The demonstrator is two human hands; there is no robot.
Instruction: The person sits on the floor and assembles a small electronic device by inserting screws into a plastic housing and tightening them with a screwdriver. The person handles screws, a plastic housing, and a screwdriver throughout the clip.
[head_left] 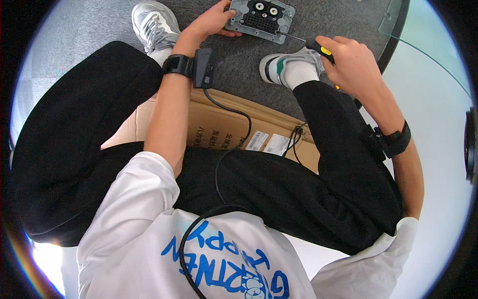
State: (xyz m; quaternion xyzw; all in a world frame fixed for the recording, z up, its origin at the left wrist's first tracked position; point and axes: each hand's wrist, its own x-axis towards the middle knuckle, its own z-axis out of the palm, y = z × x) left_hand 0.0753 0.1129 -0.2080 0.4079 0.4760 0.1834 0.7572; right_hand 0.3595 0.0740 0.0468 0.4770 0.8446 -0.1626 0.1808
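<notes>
A grey rectangular housing point(285, 23) with a black ribbed centre and two round metal-ringed fittings is at the top middle. My left hand point(215, 21) grips its left edge, thumb on the upper face and fingers curled around the side. To the right, my right hand point(352, 62) is closed around the black-and-yellow handle of a screwdriver point(323, 50). The screwdriver's thin shaft points left, its tip over the housing's lower right edge. Whether the tip sits in a screw is too small to tell.
Grey carpet point(234, 65) lies beneath the housing, between my two shoes. A cardboard box point(219, 117) with labels is closer to me. A black cable point(217, 172) runs from my left wrist device point(203, 68) across my leg. Glass edging point(423, 50) stands at the right.
</notes>
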